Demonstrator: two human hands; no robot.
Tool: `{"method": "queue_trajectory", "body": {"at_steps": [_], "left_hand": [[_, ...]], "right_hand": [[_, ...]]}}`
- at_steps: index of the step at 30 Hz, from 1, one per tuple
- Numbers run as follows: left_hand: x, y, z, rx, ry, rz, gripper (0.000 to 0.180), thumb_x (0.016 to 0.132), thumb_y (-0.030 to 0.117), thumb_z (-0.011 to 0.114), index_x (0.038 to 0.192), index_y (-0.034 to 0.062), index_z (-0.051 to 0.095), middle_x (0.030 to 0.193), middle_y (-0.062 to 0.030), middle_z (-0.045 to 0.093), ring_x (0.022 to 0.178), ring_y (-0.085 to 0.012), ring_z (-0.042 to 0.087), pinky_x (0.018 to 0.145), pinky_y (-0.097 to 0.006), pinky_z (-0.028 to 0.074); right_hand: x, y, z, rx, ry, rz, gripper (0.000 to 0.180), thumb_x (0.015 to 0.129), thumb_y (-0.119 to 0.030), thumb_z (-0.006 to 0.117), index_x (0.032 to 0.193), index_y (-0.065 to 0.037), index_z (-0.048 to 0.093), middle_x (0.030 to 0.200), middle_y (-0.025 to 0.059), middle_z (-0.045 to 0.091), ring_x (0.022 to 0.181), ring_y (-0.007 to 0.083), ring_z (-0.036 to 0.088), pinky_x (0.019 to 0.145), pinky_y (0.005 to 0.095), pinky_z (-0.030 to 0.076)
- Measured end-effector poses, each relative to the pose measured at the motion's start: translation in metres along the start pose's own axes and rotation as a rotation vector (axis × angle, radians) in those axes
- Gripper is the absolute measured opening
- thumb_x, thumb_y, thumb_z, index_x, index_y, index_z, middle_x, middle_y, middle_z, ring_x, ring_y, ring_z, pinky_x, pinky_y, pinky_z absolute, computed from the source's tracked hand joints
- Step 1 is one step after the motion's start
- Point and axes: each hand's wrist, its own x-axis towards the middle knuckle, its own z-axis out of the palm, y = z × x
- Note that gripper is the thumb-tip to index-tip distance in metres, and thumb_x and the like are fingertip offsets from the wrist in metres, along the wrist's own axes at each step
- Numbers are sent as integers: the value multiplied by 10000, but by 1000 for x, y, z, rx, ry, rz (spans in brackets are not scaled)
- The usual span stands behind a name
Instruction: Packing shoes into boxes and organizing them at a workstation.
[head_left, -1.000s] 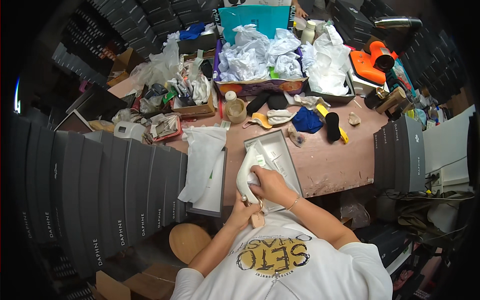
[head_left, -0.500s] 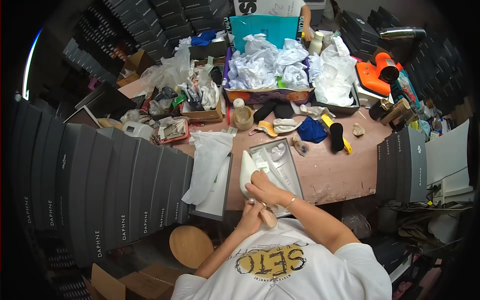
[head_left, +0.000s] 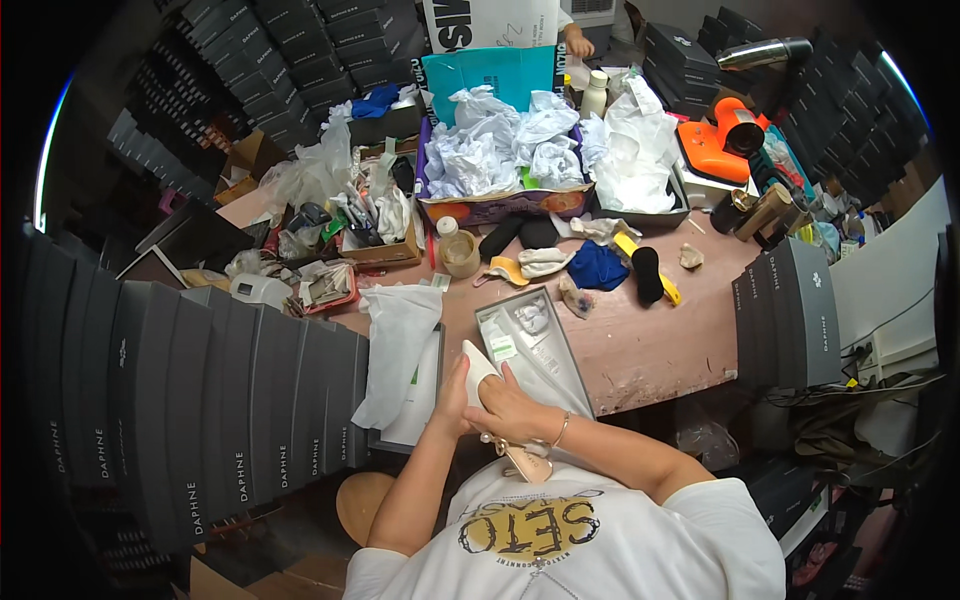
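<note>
- While both hands sit low in the middle of the frame, they hold a white shoe (head_left: 480,365) between them.
- The left hand (head_left: 452,400) grips the shoe's side from the left.
- The right hand (head_left: 510,408) lies over the top of it, fingers curled and pressing down.
- The shoe's tan sole (head_left: 527,462) and heel point back at the person's shirt.
- An open grey box (head_left: 540,350) lies just beside the hands, on the pink table (head_left: 650,350).
- I think the shoe could slip, because the pointed toe sticks out past both hands.
- White paper (head_left: 395,350) hangs off the table edge at the left, and an elbow could knock it down.
</note>
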Motion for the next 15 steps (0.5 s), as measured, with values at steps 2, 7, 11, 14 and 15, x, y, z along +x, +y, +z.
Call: {"method": "queue_trajectory", "body": {"at_steps": [2,7,11,14,15], "left_hand": [[5,-8,-2,15,68,-1,445,997,438,381,1315,126,390,1143,-107,549,1020,-250,583,871,-422,498],[-10,10,5,112,158,92,422,976,462,436,1198,103,434,1012,-87,546,940,-221,590,809,-393,519],[-22,0,20,112,108,164,377,1001,407,410,1202,89,433,1000,-85,556,904,-195,599,795,-347,519],[-24,5,36,180,111,214,330,1021,344,384,1216,83,430,1013,-88,572,900,-183,603,789,-332,521],[-23,8,35,164,81,197,351,1021,341,386,1251,77,404,1039,-92,562,916,-184,602,790,-328,523]], "right_hand": [[7,10,10,89,-59,80,611,949,-533,333,1004,48,515,932,249,523,941,422,485,988,583,249],[18,20,23,-157,34,-252,230,941,-328,379,1096,-172,444,818,166,526,861,385,481,779,510,338],[-1,5,12,-101,96,-184,225,935,-316,424,972,-108,502,756,158,504,815,378,474,748,472,348],[-23,-4,-5,-11,156,-108,300,933,-306,436,1003,-38,552,878,206,545,921,391,503,839,465,370],[-33,-8,-5,61,211,-159,345,936,-315,442,1045,-9,558,932,202,557,957,379,507,885,453,353]]}}
